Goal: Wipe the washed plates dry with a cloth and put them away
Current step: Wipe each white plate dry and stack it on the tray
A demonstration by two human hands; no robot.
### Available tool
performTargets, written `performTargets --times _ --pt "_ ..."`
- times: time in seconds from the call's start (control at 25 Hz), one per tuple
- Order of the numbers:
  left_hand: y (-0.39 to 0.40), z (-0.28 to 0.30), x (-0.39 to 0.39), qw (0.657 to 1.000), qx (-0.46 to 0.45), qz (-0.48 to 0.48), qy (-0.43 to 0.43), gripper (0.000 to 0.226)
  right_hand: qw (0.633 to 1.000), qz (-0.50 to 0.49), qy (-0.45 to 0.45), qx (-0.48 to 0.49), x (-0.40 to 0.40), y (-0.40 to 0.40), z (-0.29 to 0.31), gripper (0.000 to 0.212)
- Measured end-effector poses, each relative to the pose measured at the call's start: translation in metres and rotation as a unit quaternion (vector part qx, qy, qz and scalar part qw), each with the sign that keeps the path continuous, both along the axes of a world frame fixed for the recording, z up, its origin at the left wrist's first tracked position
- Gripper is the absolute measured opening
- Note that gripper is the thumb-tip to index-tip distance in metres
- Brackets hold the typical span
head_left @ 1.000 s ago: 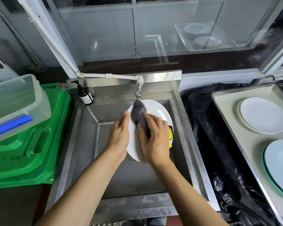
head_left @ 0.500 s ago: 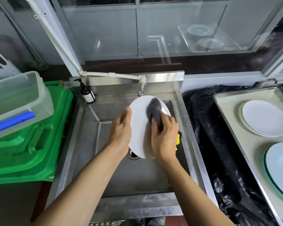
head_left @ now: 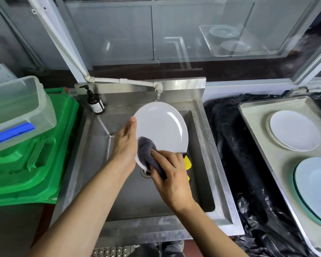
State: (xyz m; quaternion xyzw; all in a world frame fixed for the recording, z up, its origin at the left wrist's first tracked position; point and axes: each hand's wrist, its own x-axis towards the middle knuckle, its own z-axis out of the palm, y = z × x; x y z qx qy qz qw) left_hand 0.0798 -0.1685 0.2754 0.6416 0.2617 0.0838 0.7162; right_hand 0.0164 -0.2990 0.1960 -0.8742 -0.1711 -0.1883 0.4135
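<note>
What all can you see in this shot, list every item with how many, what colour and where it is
White plate: 1, white, held tilted over the sink.
Cloth: 1, grey, on the plate's lower edge.
Sink: 1, steel, centre.
Tap: 1, white pipe, behind the sink.
Pump bottle: 1, dark brown, sink's back left corner.
Yellow item: 1, mostly hidden, in the sink.
Crate: 1, green, left.
Clear tub: 1, on the crate.
Tray: 1, steel, right.
Stacked plates: white, on tray, count unclear.
Pale blue plate: 1, tray's near end.
Left hand: holds the plate's left edge.
Right hand: grips the cloth.
</note>
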Motion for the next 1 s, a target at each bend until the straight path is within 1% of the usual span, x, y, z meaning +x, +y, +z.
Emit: performTargets --times 0.12,0.16,0.24,0.36,0.44,0.52,0.6,0.64,0.72,0.76,0.8,0.88,0.92,0.96,1.0 --pt "0.008 0.000 -0.002 0.999 0.032 -0.016 0.007 0.025 0.995 -0.097 0.014 -0.017 0.001 -0.018 -0.018 0.036" --pt "0.008 0.001 -0.004 0.999 0.034 -0.039 0.003 0.029 0.990 -0.134 0.032 -0.003 0.006 -0.024 -0.021 0.036" --pt "0.007 0.003 -0.008 0.996 0.036 -0.078 -0.010 0.044 0.978 -0.188 0.072 0.048 0.021 -0.031 -0.020 0.037" --pt "0.002 0.002 -0.014 0.994 0.024 -0.101 -0.027 0.045 0.961 -0.236 0.089 0.114 0.049 -0.034 -0.005 0.038" --pt "-0.003 -0.002 -0.017 0.992 0.010 -0.116 -0.038 0.042 0.957 -0.240 0.083 0.139 0.067 -0.033 0.014 0.039" --pt "-0.010 -0.004 -0.018 0.991 -0.002 -0.123 -0.048 0.033 0.966 -0.215 0.052 0.135 0.077 -0.025 0.031 0.039" --pt "-0.019 -0.004 -0.017 0.992 0.003 -0.114 -0.049 0.026 0.978 -0.164 0.005 0.129 0.074 -0.007 0.044 0.039" --pt "-0.021 -0.004 -0.015 0.993 0.002 -0.104 -0.048 0.026 0.983 -0.129 -0.007 0.128 0.069 0.005 0.046 0.040" --pt "-0.020 -0.003 -0.012 0.995 -0.019 -0.084 -0.051 0.028 0.990 -0.057 -0.007 0.125 0.054 0.024 0.047 0.042" --pt "-0.017 -0.003 -0.012 0.995 -0.029 -0.080 -0.050 0.028 0.992 -0.041 -0.005 0.122 0.052 0.026 0.045 0.042" --pt "-0.014 -0.003 -0.012 0.995 -0.029 -0.080 -0.044 0.027 0.992 -0.047 -0.003 0.117 0.056 0.023 0.044 0.040" --pt "-0.010 -0.005 -0.015 0.996 -0.018 -0.084 -0.031 0.027 0.985 -0.112 0.018 0.129 0.071 0.010 0.044 0.037" --pt "-0.009 -0.006 -0.015 0.996 -0.015 -0.087 -0.029 0.028 0.978 -0.144 0.042 0.146 0.077 0.006 0.045 0.036" --pt "-0.010 -0.005 -0.014 0.996 -0.011 -0.086 -0.027 0.029 0.974 -0.156 0.061 0.155 0.079 0.006 0.047 0.036" --pt "-0.011 -0.004 -0.012 0.996 -0.004 -0.082 -0.025 0.028 0.976 -0.145 0.060 0.151 0.077 0.010 0.049 0.036"
